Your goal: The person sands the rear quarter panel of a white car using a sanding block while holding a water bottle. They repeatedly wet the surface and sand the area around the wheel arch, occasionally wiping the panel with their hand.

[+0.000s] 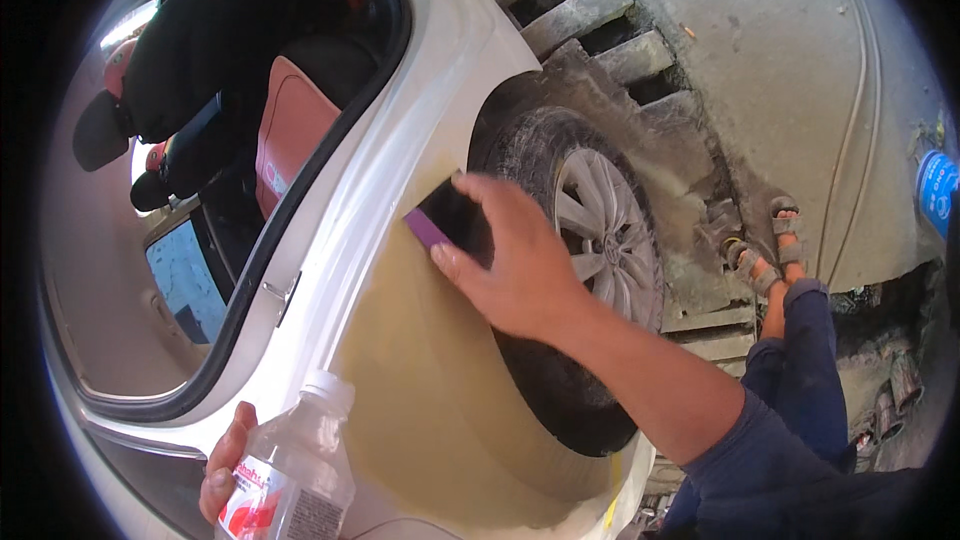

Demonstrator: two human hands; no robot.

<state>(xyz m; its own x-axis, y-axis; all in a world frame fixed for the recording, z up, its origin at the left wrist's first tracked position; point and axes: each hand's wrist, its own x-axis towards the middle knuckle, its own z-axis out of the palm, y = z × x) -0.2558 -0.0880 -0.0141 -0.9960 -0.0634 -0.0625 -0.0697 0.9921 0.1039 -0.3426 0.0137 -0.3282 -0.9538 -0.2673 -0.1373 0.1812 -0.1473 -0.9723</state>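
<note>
My right hand presses a dark sanding block with a purple edge against the rear quarter panel of a white car, just in front of the wheel arch. A tan, dull patch of filler spreads over the panel below the block. My left hand holds a clear plastic bottle with a white cap and a red-and-white label low at the frame's bottom left.
The rear wheel with a silver alloy rim sits right of my hand. The open door frame shows red-and-black seats. My sandalled feet rest on rough concrete beside a slatted drain. A blue container stands far right.
</note>
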